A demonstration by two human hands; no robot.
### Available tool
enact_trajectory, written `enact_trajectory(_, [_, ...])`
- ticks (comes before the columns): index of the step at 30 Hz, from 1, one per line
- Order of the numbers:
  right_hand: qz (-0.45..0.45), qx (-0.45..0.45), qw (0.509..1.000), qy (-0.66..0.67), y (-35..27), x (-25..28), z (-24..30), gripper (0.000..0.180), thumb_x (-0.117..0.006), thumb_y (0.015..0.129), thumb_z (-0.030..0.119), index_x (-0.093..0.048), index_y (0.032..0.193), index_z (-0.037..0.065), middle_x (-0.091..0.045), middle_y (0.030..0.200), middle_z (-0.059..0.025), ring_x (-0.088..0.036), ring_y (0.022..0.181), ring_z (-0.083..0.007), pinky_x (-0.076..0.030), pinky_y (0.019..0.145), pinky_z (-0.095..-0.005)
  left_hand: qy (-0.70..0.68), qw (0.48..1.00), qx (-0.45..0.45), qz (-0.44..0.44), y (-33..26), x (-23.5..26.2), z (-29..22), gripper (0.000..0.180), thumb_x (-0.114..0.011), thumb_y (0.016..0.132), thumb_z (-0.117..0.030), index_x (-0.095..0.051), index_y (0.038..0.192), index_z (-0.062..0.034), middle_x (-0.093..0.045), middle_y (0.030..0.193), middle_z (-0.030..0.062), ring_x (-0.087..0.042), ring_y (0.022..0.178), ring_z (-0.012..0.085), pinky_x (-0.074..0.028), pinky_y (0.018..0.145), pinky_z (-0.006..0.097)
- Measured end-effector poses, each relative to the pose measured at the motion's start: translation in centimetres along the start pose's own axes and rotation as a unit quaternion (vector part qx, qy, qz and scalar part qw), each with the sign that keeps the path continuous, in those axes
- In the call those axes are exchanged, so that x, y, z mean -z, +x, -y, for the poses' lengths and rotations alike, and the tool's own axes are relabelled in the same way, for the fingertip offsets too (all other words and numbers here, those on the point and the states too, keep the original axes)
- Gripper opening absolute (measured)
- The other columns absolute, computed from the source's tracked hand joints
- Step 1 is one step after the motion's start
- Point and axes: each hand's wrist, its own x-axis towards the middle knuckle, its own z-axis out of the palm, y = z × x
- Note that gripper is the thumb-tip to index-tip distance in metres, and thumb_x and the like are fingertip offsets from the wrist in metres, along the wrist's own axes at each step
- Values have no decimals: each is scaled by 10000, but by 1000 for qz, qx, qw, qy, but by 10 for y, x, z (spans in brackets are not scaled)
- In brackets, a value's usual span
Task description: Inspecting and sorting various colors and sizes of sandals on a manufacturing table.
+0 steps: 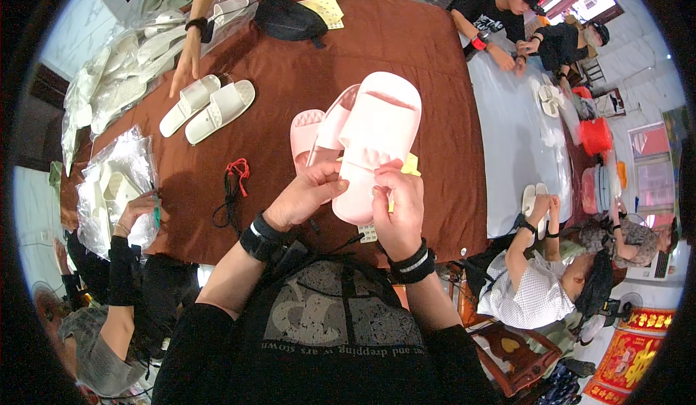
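A pale pink slide slipper [380,126] is held up in front of me, its toe pointing away. My left hand [312,191] grips the left edge of its heel part, thumb against the insole. With pinched fingers, my right hand [399,206] holds the right edge, just below the strap; whether a small sticker sits in that pinch I cannot make out. Behind the held slipper, partly hidden by it, are a second pink slipper [335,124] and another pink piece [304,131]. A yellow sheet [410,164] shows beside my right hand, and a pale sticker sheet [367,233] lies below the slipper.
A brown cloth [442,115] covers the table. To the left lie cream slippers [221,111], bagged slippers [116,180] and a black-and-red cord [233,188]. A black pouch [290,21] sits at the far edge. Co-workers' hands [187,57] reach in from the left and far sides.
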Motion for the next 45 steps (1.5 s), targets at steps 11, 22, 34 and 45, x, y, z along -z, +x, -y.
enact_trajectory(11, [29,30,997,-65,3,-7,-5,168,-566,747,-33,-546,902,31,-567,889,-130,-519,832,-316,-409,755,-396,58,997,-47,-13,-4,-10,-2,240,-505,909,-59,-540,1140,-3,-601,939,-9,-529,851,50,-451,754,218])
enact_trajectory(22, [23,10,999,-30,0,-9,-10,189,-560,743,-103,-535,884,21,-548,912,-135,-541,851,-270,-456,728,-329,150,987,-49,-26,-4,-11,0,239,-520,895,-41,-555,1128,-5,-612,937,-3,-526,859,51,-449,762,227])
enact_trajectory(34, [23,19,998,-59,-3,-9,-14,220,-546,731,-113,-521,914,7,-536,900,-150,-542,845,-295,-447,759,-349,207,973,-97,-38,-2,-13,5,240,-521,889,-39,-560,1123,-4,-598,889,-15,-512,817,43,-445,712,216])
enact_trajectory(45, [29,37,996,-75,-5,-12,-21,228,-520,714,-112,-517,907,11,-516,842,-155,-520,786,-310,-433,704,-363,263,959,-93,-47,-5,-21,-7,220,-527,890,-62,-571,1096,4,-590,843,0,-508,783,48,-446,668,221])
